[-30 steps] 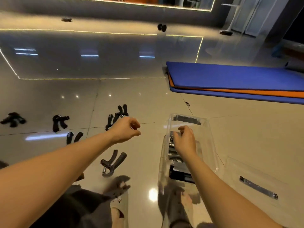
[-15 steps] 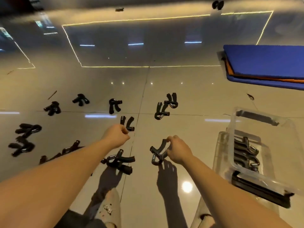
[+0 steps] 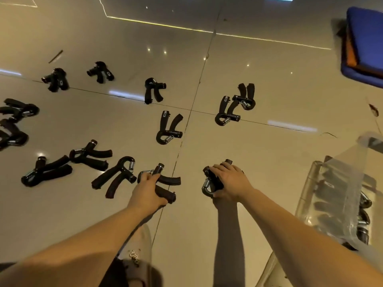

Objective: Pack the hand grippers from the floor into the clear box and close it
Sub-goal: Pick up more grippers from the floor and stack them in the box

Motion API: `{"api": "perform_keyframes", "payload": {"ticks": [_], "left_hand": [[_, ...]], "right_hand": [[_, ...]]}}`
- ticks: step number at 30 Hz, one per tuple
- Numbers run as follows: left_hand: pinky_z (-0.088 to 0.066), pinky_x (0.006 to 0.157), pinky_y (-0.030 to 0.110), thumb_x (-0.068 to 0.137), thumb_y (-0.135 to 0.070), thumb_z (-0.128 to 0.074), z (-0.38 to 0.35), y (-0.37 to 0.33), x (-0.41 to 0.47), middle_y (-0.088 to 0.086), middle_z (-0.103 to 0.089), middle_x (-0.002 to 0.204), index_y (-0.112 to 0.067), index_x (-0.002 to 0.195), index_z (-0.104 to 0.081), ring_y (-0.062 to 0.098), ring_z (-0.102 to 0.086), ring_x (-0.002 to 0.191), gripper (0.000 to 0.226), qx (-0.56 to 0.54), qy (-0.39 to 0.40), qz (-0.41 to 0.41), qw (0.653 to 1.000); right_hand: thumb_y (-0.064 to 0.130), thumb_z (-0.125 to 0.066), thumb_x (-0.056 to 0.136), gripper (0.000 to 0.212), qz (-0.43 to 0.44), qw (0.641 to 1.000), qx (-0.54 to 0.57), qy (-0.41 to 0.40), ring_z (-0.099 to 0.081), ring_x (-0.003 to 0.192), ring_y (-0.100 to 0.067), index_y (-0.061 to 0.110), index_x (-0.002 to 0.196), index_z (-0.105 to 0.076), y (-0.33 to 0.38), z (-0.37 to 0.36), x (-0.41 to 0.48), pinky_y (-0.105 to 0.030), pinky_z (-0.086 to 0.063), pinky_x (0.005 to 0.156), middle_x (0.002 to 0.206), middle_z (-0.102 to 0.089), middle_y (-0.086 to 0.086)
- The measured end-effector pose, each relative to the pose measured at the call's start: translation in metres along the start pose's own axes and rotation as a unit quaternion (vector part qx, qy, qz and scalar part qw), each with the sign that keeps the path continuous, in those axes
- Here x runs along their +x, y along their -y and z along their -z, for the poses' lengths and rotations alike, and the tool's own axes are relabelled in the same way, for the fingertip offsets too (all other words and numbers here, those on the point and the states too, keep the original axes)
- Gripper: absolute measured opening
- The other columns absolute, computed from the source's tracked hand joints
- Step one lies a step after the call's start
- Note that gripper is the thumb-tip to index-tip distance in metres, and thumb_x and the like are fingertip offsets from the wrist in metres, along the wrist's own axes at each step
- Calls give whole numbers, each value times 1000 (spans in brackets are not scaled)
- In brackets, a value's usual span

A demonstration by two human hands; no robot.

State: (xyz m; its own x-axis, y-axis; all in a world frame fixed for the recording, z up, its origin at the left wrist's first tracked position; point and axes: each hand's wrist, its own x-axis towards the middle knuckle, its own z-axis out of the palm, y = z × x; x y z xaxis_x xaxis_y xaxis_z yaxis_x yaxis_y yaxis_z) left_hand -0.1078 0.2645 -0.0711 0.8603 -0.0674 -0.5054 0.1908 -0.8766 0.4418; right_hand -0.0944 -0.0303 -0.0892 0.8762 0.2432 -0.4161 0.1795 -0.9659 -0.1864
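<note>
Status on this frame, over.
Left hand grips first gripper, right hand grips second gripper, both at floor. Clear box open at right, partly loaded. Nothing blocking.

Left grip, formerly empty, now round a hand gripper; right grip round second gripper

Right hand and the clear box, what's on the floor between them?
Nothing: in the head view only bare glossy floor tile separates the right hand, which grips a hand gripper, from the clear box.

head view | wide-angle | faces forward-down | close above floor
</note>
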Motion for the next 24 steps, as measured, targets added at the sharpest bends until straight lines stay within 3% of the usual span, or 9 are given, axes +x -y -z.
{"api": "perform_keyframes", "payload": {"ticks": [3, 6, 9, 12, 18, 24], "left_hand": [[-44, 111, 39, 73, -23, -86, -7, -6, 14, -1, -33, 147, -17, 155, -36, 24, -53, 124, 96, -25, -5, -40, 999], [-44, 107, 41, 73, -29, -86, -9, -18, 32, -1, -42, 141, -19, 152, -38, 24, -49, 125, 94, 1, -78, -76, 994], [-35, 106, 42, 63, -48, -87, -6, -15, 47, 0, -46, 144, -20, 151, -37, 24, -41, 130, 105, 92, -108, -76, 987], [-34, 103, 40, 60, -56, -87, -4, -8, 58, -2, -53, 138, -22, 148, -40, 23, -43, 128, 106, 86, -86, -86, 989], [-39, 94, 33, 58, -57, -90, -20, -17, 56, -5, -49, 113, -24, 143, -49, 18, -43, 109, 100, 51, -53, -101, 992], [-49, 88, 35, 59, -58, -90, -16, -26, 54, -2, -51, 104, -18, 121, -64, 17, -47, 100, 78, 47, -76, -111, 990]], "right_hand": [[71, -65, 77, 78, -44, 997, -6, -57, -42, 136, -23, 26, 139, -49, 1, -6, 6, -41, -30, 113, 137, -57, 6], [76, -61, 77, 76, -88, 991, -23, -100, -51, 121, -26, 22, 129, -52, 7, -13, 5, -41, -37, 105, 123, -61, 2], [71, -67, 75, 77, -91, 989, -39, -108, -53, 118, -27, 21, 131, -51, 6, -20, 0, -41, -37, 103, 121, -60, 1], [65, -67, 79, 66, -89, 988, -46, -120, -53, 112, -25, 21, 127, -54, 3, -25, -3, -39, -39, 98, 116, -59, 2], [67, -66, 81, 57, -95, 988, -9, -125, -51, 105, -24, 20, 114, -62, 0, -31, -10, -36, -40, 88, 107, -57, 1], [65, -67, 83, 52, -118, 979, 70, -149, -53, 88, -23, 19, 107, -66, -13, -22, -24, -33, -43, 77, 98, -55, 0]]}}
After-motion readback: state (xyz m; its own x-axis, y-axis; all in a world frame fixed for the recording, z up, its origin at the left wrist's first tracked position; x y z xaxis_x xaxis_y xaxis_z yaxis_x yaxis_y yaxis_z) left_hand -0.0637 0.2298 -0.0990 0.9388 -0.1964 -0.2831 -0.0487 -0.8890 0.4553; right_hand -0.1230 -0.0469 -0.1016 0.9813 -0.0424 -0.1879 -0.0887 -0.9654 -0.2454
